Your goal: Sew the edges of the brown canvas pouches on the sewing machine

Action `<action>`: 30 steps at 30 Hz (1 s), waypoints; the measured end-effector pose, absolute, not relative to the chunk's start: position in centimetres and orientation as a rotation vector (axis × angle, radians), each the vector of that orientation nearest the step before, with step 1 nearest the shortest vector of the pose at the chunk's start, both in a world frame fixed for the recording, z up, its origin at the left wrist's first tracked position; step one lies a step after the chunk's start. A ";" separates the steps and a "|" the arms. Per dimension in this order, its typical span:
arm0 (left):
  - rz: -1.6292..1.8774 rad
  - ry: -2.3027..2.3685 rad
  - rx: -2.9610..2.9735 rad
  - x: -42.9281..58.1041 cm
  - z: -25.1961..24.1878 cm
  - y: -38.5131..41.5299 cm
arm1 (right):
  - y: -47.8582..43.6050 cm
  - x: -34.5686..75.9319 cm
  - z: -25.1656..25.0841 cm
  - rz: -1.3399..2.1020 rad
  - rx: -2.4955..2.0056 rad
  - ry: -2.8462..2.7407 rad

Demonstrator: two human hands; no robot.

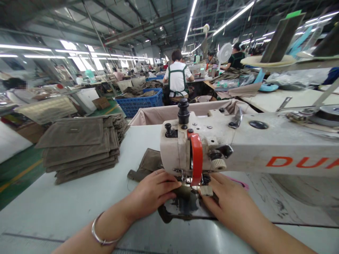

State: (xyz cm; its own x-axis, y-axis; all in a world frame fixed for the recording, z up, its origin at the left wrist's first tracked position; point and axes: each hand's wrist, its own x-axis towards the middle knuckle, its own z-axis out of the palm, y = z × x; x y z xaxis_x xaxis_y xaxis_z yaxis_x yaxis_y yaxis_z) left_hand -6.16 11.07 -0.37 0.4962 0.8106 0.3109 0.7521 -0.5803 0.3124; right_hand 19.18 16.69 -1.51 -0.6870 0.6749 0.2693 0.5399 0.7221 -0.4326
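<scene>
Dark fabric [183, 192], against left fingers [168, 186], beneath sewing machine [173, 150]

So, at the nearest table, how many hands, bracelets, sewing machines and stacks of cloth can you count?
Hands: 2 (left hand, right hand)
Bracelets: 1 (silver bracelet, left wrist)
Sewing machines: 1 (white sewing machine)
Stacks of cloth: 1 (grey-brown stack)
Total: 5
</scene>
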 end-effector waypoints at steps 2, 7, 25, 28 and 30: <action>0.755 1.301 2.566 -6.7 -0.4 11.2 | 16.9 19.1 -1.5 0.379 -0.937 -2.556; 0.805 1.271 2.563 -5.7 -0.3 10.8 | 16.9 19.4 -1.3 0.340 -0.951 -2.652; 0.931 1.516 2.606 -2.1 -1.2 10.0 | 15.9 18.2 -2.5 0.503 -0.568 -2.460; 0.964 1.516 2.575 -2.3 -1.4 10.7 | 16.2 18.1 -2.6 0.460 -0.541 -2.419; 0.985 1.516 2.561 -2.5 -1.7 11.2 | 16.6 18.0 -2.8 0.431 -0.516 -2.395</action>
